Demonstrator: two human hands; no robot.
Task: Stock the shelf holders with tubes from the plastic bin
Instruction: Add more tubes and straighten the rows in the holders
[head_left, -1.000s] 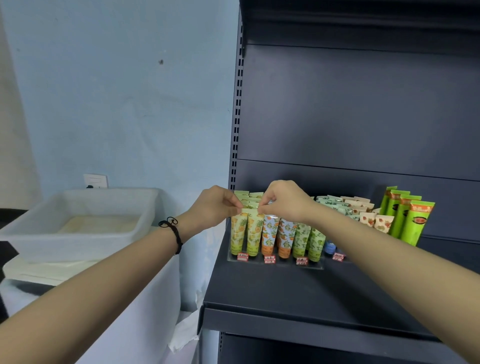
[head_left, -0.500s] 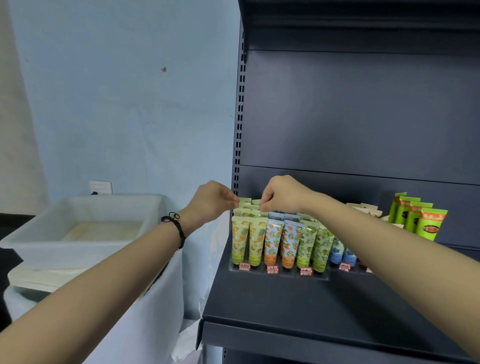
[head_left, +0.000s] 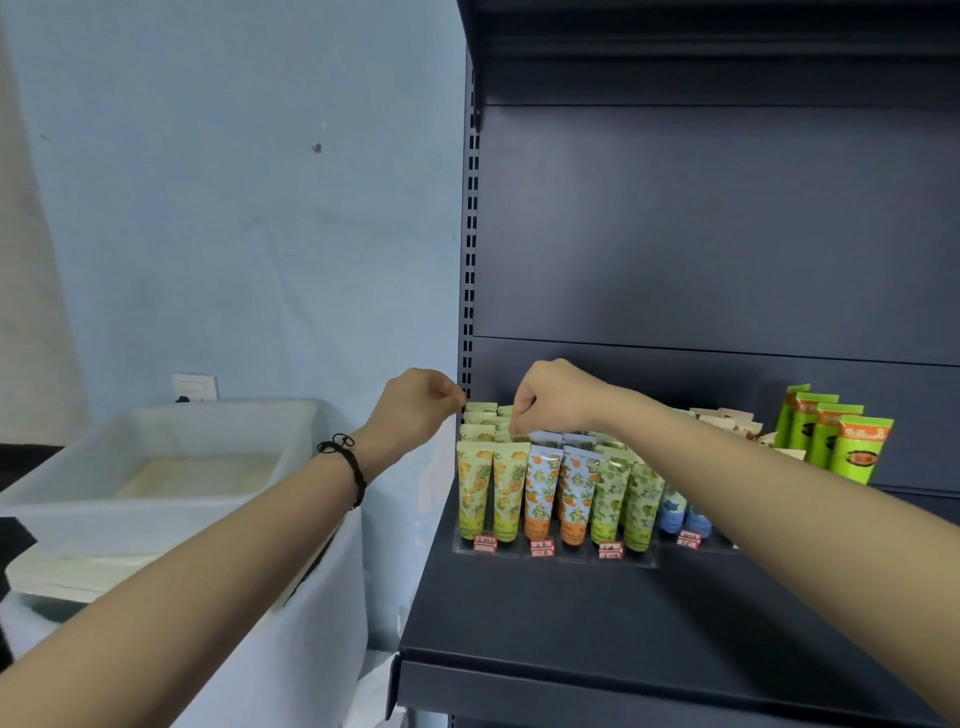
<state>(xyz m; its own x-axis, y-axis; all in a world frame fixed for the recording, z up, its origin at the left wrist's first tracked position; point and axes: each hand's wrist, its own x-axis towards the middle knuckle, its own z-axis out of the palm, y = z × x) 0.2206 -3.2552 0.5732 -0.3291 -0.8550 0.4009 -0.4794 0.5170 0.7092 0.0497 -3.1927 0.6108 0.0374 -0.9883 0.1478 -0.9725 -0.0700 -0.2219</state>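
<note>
A clear holder (head_left: 556, 560) on the dark shelf (head_left: 571, 623) carries rows of upright tubes: yellow pineapple tubes (head_left: 493, 488), orange-print tubes (head_left: 558, 493), green-leaf tubes (head_left: 626, 499) and blue tubes (head_left: 675, 512). My left hand (head_left: 415, 410) has curled fingers pinching the top edge of a rear yellow tube (head_left: 479, 409). My right hand (head_left: 556, 400) reaches over the rows, its curled fingers pinching the top of a yellow tube in the second column (head_left: 511, 439). The white plastic bin (head_left: 156, 431) stands to the left, and no tubes show inside it.
Bright green tubes (head_left: 857, 447) and beige tubes (head_left: 727, 420) stand further right on the shelf. The shelf's slotted upright (head_left: 470, 260) rises just behind my left hand. The bin rests on a white-covered stand (head_left: 291, 649) close to the shelf's left edge.
Both hands stay at the tops of the yellow rows, with the right hand a little further back. The view has shifted slightly, so the shelf sits lower and more to the right.
</note>
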